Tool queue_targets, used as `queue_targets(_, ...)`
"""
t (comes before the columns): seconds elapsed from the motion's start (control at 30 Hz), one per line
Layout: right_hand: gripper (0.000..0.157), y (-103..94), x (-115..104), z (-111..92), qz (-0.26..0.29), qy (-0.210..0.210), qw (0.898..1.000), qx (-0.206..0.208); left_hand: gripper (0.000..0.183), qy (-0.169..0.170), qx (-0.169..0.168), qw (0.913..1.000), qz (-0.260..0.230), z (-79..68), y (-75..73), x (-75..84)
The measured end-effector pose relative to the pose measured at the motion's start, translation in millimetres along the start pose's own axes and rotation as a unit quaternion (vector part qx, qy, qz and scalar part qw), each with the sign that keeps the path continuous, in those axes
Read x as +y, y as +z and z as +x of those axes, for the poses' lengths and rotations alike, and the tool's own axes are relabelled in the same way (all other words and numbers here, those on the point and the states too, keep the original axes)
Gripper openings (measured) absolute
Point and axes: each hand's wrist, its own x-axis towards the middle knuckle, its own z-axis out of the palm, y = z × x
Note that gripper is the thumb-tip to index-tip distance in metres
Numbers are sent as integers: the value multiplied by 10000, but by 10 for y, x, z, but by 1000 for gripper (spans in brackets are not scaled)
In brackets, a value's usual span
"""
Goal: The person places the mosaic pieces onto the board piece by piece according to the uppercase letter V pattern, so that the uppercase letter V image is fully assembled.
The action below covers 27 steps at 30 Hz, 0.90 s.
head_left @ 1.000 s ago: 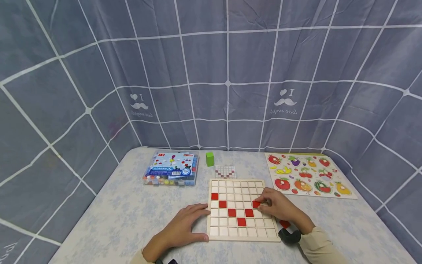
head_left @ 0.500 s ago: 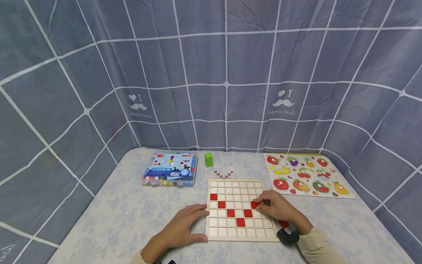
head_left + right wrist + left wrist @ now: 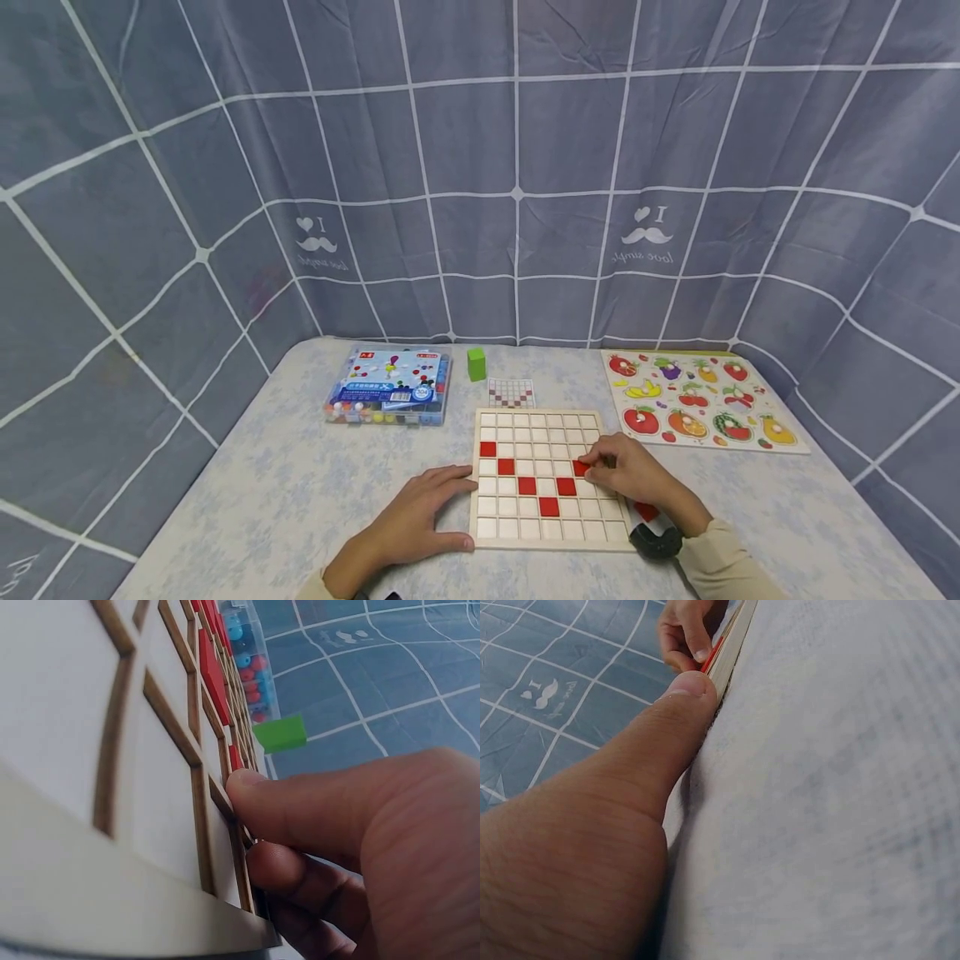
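A wooden grid board (image 3: 555,546) lies on the table, with several red square tiles (image 3: 549,507) set in its cells along a V shape. My right hand (image 3: 633,471) pinches another red tile (image 3: 581,468) at a cell on the board's right side; in the right wrist view the thumb (image 3: 300,806) covers most of it. My left hand (image 3: 420,517) rests by the board's left edge, fingers extended and touching the frame, thumb (image 3: 652,735) at the near corner. One more red tile (image 3: 646,511) lies beside the board, partly under the right wrist.
Behind the board lies a small pattern card (image 3: 512,392), with a green block (image 3: 477,364) near it. At the back left is a clear plastic box (image 3: 390,385) of coloured pieces. A fruit puzzle board (image 3: 705,400) occupies the back right. Tiled-print cloth (image 3: 517,233) hangs behind.
Both hands keep nearly the same places, the right one still at the same red tile. The whole head view shifts slightly.
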Motion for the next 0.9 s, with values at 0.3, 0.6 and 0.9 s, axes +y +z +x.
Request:
queue_targets(0.3,15,2,20,-17,-21,17,10000,22,73,108,105,9999,73,-16,10,-4)
queue_targets(0.6,38,-109,-48,-26,341,287,9969,-643,71,143,60,9999,38,-2,0,12)
queue_targets(0.9,44,-276,-35,-261,456,865,9946,-334,73,-12,-16,10000,65,-2,1,11)
